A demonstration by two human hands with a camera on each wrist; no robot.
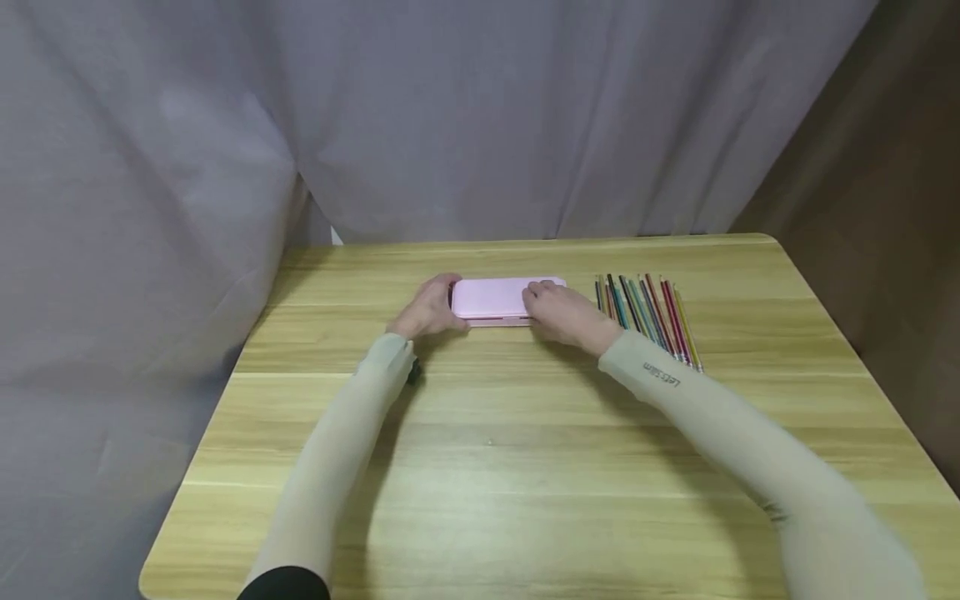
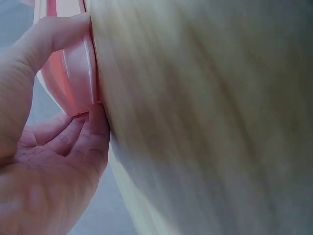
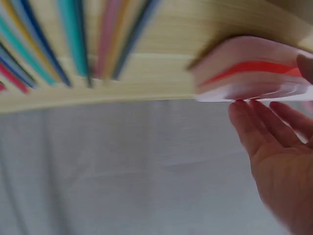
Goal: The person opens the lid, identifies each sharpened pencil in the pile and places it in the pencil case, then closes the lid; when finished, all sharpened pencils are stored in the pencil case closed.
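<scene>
Both hands are on a flat pink case [image 1: 504, 298] that lies closed on the far middle of the wooden table [image 1: 525, 450]. The left hand [image 1: 429, 308] holds the left end of the case: in the left wrist view the thumb and a finger pinch its rounded corner [image 2: 78, 68] from both sides. The right hand [image 1: 564, 315] rests over the right end, and in the right wrist view its fingers [image 3: 254, 127] are nearly straight and touch the edge of the case [image 3: 254, 68] without curling around it. Just to the right of the case, near but apart from it, a row of coloured pencils [image 1: 649, 317] lies side by side on the table. I judge that the step in hand is to steady the case and find the seam of its lid. The next move probably calls for a firm hold with the left hand while the fingertips of the right hand lift the lid, with care that the case does not slide toward the pencils.
</scene>
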